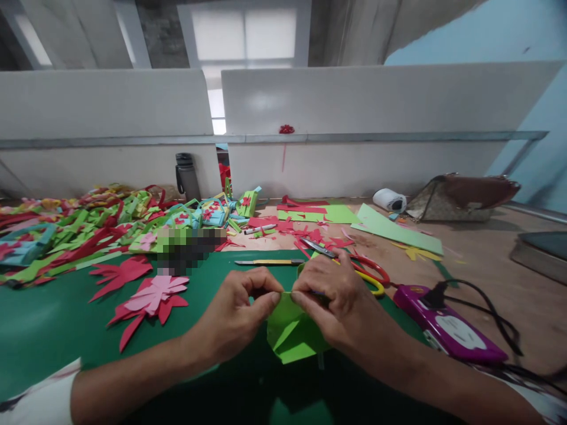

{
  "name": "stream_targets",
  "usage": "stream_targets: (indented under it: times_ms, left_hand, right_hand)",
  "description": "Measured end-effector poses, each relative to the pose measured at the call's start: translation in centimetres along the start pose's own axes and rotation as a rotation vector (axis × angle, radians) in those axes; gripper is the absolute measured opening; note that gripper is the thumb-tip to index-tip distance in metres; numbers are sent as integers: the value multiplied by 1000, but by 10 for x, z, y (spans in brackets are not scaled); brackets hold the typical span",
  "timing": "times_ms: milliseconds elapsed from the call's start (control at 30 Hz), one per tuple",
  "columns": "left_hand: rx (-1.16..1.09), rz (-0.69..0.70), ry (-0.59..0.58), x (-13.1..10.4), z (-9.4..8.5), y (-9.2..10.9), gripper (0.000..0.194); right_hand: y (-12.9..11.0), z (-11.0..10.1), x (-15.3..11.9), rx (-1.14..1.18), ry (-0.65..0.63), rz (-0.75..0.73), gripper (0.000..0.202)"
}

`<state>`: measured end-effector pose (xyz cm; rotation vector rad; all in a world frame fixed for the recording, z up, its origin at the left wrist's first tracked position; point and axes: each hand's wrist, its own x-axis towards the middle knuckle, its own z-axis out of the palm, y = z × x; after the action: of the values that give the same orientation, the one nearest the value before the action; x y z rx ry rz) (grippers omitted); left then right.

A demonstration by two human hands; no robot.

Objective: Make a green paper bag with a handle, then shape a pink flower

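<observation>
Pinching green piece [297,339], both hands [239,313]; handbag [463,199] print too blurred

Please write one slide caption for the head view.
Left hand and right hand pinch a green piece near scissors.

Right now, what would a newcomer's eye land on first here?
Probably the bright green piece in the middle, its top edge pinched by the left hand and right hand. Next, perhaps the colourful heap at the far left and the purple box at the right, with a black plug in it.
</observation>
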<state>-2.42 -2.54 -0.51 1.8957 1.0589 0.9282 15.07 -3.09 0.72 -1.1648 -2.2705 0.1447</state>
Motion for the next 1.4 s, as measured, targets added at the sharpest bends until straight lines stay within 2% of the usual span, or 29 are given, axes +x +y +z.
stream_targets:
  times_ms: [167,333,400,600,900,1067,1200,1300,1400]
  left_hand:
    - [-7,-12,-64,-1,-5,1,18]
    - [13,49,-89,-2,-8,-1,20]
    - [32,65,-78,-1,-9,-2,19]
    - [82,43,56,2,-7,0,15]
    - [112,62,21,0,-10,-1,13]
    - [173,115,-15,-1,-11,-1,16]
    - [256,246,-22,1,-5,-4,6]
    - [276,291,29,4,-4,-8,14]
    - [236,229,64,5,-10,-11,20]
  right_hand:
    - [3,-1,0,37,3,6,19]
    - [3,0,-2,35,-9,6,19]
    - [4,0,-2,13,-6,4,18]
    - [5,3,-2,-37,17,-57,19]
    - [4,-1,-2,-79,18,-79,20]
    - [6,1,-1,-80,33,-87,19]
    - [4,5,-2,-82,32,-107,19]
    - [4,0,-2,-57,81,-160,15]
    - [9,-16,0,28,210,-167,4]
